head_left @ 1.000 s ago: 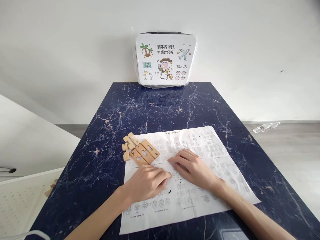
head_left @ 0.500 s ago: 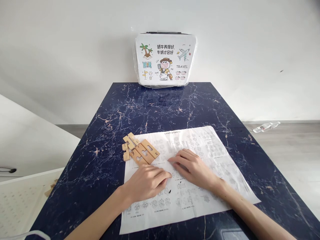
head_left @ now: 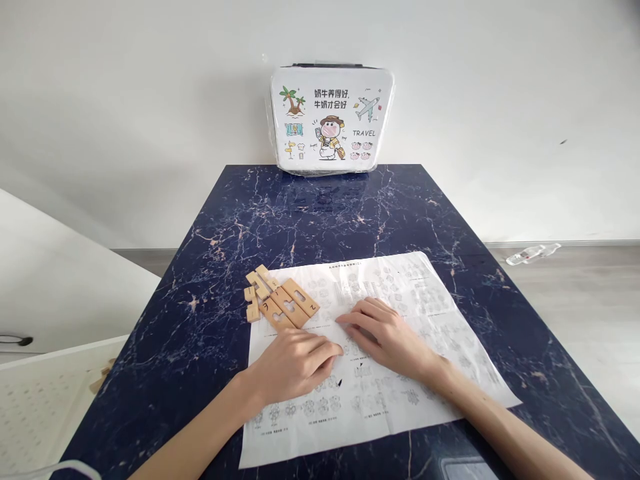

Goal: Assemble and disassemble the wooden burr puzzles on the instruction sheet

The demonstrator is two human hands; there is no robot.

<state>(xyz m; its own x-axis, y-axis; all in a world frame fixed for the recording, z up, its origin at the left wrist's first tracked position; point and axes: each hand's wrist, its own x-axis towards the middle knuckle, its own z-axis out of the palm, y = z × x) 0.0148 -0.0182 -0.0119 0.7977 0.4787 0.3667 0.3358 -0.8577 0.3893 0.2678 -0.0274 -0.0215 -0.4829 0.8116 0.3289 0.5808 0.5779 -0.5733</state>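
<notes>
My left hand [head_left: 297,363] rests palm down on a printed paper sheet [head_left: 310,450], its fingers half bent and the palm hidden. No object shows in it. To its right, my right hand [head_left: 387,333] lies on the same sheet with fingers stretched out and the thumb apart, holding nothing. Just beyond my left hand, flat wooden puzzle pieces [head_left: 289,303] with cut-out slots and marked numbers lie side by side on the sheet's left edge. Smaller notched wooden pieces [head_left: 253,311] sit against them, partly on the table.
The dark blue marbled table [head_left: 320,230] runs back to a wall. A white cartoon-printed case [head_left: 330,120] in clear plastic stands at its far end. At lower left is a white basket [head_left: 45,400] with wooden bits. A clear plastic object [head_left: 533,253] lies on the floor at right.
</notes>
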